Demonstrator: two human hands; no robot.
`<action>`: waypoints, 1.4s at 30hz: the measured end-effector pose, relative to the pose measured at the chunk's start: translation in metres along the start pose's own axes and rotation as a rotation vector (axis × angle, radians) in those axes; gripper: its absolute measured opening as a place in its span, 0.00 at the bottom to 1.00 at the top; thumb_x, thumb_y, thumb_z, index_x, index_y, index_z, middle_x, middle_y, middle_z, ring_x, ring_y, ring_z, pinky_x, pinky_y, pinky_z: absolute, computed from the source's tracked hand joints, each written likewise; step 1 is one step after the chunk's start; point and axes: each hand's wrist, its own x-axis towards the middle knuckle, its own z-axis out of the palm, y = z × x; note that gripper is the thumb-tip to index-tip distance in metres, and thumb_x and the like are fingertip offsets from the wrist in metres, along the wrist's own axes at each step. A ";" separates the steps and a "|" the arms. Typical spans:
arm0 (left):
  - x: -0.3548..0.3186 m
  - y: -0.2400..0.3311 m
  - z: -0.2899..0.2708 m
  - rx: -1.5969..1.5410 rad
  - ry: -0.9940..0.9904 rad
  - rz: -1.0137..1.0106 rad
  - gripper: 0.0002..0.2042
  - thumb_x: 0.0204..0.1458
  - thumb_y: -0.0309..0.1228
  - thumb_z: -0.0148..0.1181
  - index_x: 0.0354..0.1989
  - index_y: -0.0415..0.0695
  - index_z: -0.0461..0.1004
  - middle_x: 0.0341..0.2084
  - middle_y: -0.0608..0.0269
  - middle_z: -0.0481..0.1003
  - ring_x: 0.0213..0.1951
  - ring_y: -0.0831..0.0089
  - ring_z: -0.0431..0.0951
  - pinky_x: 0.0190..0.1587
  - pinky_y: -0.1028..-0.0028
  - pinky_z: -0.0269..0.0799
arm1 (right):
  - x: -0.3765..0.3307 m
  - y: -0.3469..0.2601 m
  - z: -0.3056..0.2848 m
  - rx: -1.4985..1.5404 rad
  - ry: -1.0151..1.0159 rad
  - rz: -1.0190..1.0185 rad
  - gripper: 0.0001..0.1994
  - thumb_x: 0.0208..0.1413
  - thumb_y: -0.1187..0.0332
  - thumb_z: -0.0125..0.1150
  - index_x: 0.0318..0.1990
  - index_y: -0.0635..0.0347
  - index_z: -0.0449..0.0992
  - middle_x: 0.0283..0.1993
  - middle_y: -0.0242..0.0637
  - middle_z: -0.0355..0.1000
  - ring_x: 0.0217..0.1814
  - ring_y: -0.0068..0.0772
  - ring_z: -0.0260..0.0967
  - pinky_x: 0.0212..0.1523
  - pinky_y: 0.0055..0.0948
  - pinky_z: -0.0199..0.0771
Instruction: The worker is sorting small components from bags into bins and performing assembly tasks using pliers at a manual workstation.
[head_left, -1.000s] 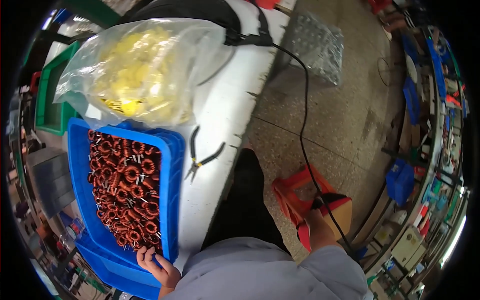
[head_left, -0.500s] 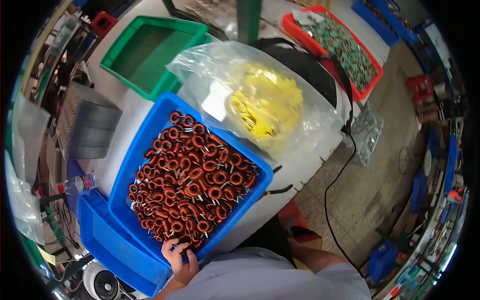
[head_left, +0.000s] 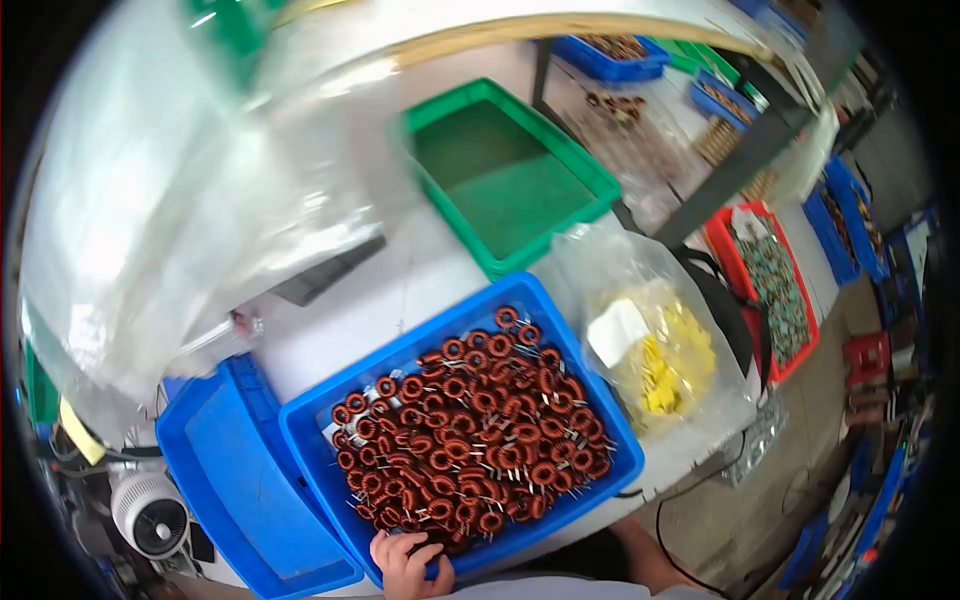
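My left hand [head_left: 408,564] lies over the near edge of a blue tray [head_left: 305,455]. Its bent fingers reach inside, against the closest coils, with the thumb apart from them; I see nothing firmly gripped. A heap of ring-shaped coils [head_left: 485,425] wound with copper-coloured wire fills the tray, their straight silvery leads poking out. Of my right arm only a bare stretch of forearm [head_left: 645,555] shows at the lower edge; the hand is hidden. Left of the coils stands a second, shallower blue tray [head_left: 245,480], partly under the first.
Beyond the coils is a bare green tray [head_left: 500,180]. A clear bag with yellow pieces [head_left: 665,360] lies to the right, beside a red tray of greenish parts [head_left: 770,280]. Blurred clear plastic sheeting [head_left: 200,200] hangs at the left, above a white fan [head_left: 150,515].
My view has swung left and up, so the trays appear further right and lower. Plastic sheeting now fills the upper left. My left hand stays at the coil tray's near edge.
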 end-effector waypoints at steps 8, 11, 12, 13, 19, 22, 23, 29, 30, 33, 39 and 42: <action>0.006 0.008 0.003 -0.057 0.134 0.011 0.17 0.46 0.36 0.66 0.45 0.47 0.77 0.49 0.58 0.73 0.52 0.60 0.69 0.62 0.57 0.59 | 0.001 0.057 0.160 -0.318 -0.592 -0.270 0.32 0.60 0.48 0.57 0.68 0.52 0.66 0.66 0.47 0.68 0.62 0.43 0.68 0.60 0.41 0.71; -0.001 0.023 -0.016 -0.086 0.110 -0.036 0.14 0.47 0.30 0.65 0.44 0.46 0.75 0.50 0.58 0.71 0.52 0.57 0.69 0.62 0.57 0.59 | 0.000 0.080 0.190 -0.452 -0.827 -0.371 0.30 0.58 0.51 0.59 0.67 0.52 0.67 0.64 0.46 0.70 0.59 0.42 0.69 0.58 0.40 0.71; -0.004 0.022 -0.015 -0.069 0.148 -0.055 0.14 0.47 0.30 0.65 0.44 0.46 0.75 0.50 0.58 0.71 0.52 0.57 0.69 0.62 0.57 0.59 | 0.002 0.085 0.202 -0.504 -0.900 -0.409 0.30 0.58 0.52 0.59 0.66 0.52 0.68 0.63 0.45 0.71 0.58 0.42 0.69 0.57 0.39 0.71; -0.006 0.018 -0.009 -0.057 0.206 0.001 0.15 0.47 0.32 0.66 0.44 0.46 0.76 0.50 0.59 0.72 0.52 0.58 0.69 0.61 0.58 0.59 | 0.003 0.090 0.214 -0.559 -0.973 -0.445 0.29 0.58 0.52 0.60 0.66 0.52 0.69 0.63 0.45 0.71 0.57 0.41 0.69 0.57 0.39 0.71; -0.015 0.005 0.019 -0.007 0.461 0.152 0.15 0.51 0.36 0.63 0.45 0.46 0.74 0.48 0.61 0.72 0.51 0.60 0.70 0.59 0.59 0.59 | 0.024 0.101 0.231 -0.859 -1.453 -0.609 0.27 0.55 0.57 0.64 0.62 0.53 0.73 0.59 0.42 0.75 0.52 0.39 0.70 0.53 0.36 0.72; -0.011 0.001 0.028 0.044 0.479 0.098 0.13 0.54 0.35 0.59 0.45 0.43 0.74 0.47 0.56 0.71 0.53 0.58 0.67 0.62 0.56 0.56 | 0.007 0.110 0.227 -0.870 -1.474 -0.444 0.23 0.48 0.64 0.69 0.54 0.56 0.78 0.49 0.39 0.79 0.42 0.40 0.71 0.47 0.38 0.74; -0.009 -0.005 0.025 0.029 0.466 0.086 0.14 0.54 0.36 0.60 0.45 0.43 0.74 0.47 0.56 0.72 0.53 0.58 0.68 0.62 0.56 0.56 | 0.010 0.100 0.231 -0.855 -1.489 -0.393 0.23 0.48 0.64 0.69 0.54 0.56 0.78 0.49 0.39 0.79 0.42 0.40 0.71 0.47 0.38 0.74; -0.011 -0.009 0.010 -0.130 0.343 0.048 0.15 0.49 0.31 0.64 0.47 0.43 0.75 0.49 0.58 0.75 0.51 0.59 0.72 0.61 0.60 0.60 | -0.028 0.010 0.224 -0.812 -1.359 -0.304 0.13 0.46 0.69 0.60 0.39 0.64 0.82 0.39 0.45 0.80 0.36 0.49 0.72 0.41 0.43 0.72; -0.007 -0.002 0.007 -0.153 0.319 0.042 0.15 0.50 0.32 0.64 0.46 0.44 0.75 0.48 0.59 0.74 0.51 0.60 0.71 0.60 0.61 0.60 | -0.038 0.006 0.247 -0.599 -1.344 -0.153 0.14 0.48 0.68 0.59 0.42 0.63 0.81 0.41 0.45 0.79 0.38 0.48 0.72 0.43 0.43 0.72; -0.010 0.002 0.004 -0.172 0.248 -0.041 0.15 0.48 0.30 0.66 0.46 0.44 0.76 0.49 0.61 0.74 0.51 0.60 0.70 0.61 0.61 0.60 | 0.000 -0.007 0.248 0.018 -1.248 0.238 0.16 0.55 0.65 0.54 0.48 0.61 0.77 0.48 0.43 0.76 0.46 0.46 0.71 0.52 0.43 0.70; -0.011 0.007 -0.003 -0.146 0.206 -0.153 0.16 0.47 0.28 0.66 0.46 0.44 0.77 0.50 0.62 0.74 0.51 0.60 0.70 0.61 0.61 0.61 | 0.011 -0.062 0.216 1.224 -0.821 0.987 0.20 0.67 0.59 0.45 0.61 0.56 0.71 0.63 0.41 0.70 0.60 0.43 0.70 0.68 0.44 0.66; 0.001 0.008 -0.004 -0.153 0.199 -0.137 0.16 0.47 0.28 0.65 0.46 0.44 0.77 0.50 0.62 0.74 0.51 0.60 0.70 0.61 0.61 0.62 | 0.030 -0.036 0.227 1.304 -0.883 0.933 0.22 0.68 0.56 0.40 0.62 0.56 0.70 0.64 0.43 0.70 0.64 0.45 0.67 0.70 0.45 0.64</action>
